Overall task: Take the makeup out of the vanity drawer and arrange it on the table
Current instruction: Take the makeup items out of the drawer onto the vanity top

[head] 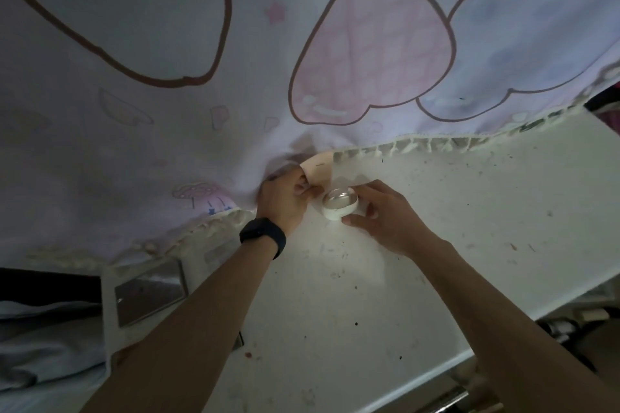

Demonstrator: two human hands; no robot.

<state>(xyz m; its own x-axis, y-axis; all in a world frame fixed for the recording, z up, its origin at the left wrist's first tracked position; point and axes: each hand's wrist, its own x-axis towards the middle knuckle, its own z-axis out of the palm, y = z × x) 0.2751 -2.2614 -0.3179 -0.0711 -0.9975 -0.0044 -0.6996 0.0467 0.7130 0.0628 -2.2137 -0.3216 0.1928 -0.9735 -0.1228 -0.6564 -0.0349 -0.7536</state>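
A small round white makeup jar (339,204) with a shiny clear top sits on the white table (436,245). My right hand (379,211) grips it from the right, fingers curled round its side. My left hand (285,198), with a black watch on the wrist, pinches a pale pink curved item (318,168) just left of the jar, at the edge of the hanging cloth. What that pink item is cannot be told in the dim light.
A large white cloth (167,127) printed with pink and blue cartoon shapes and a frilled hem hangs over the back of the table. A flat mirror-like plate (151,288) lies at the left. The table's front edge (469,355) runs at lower right.
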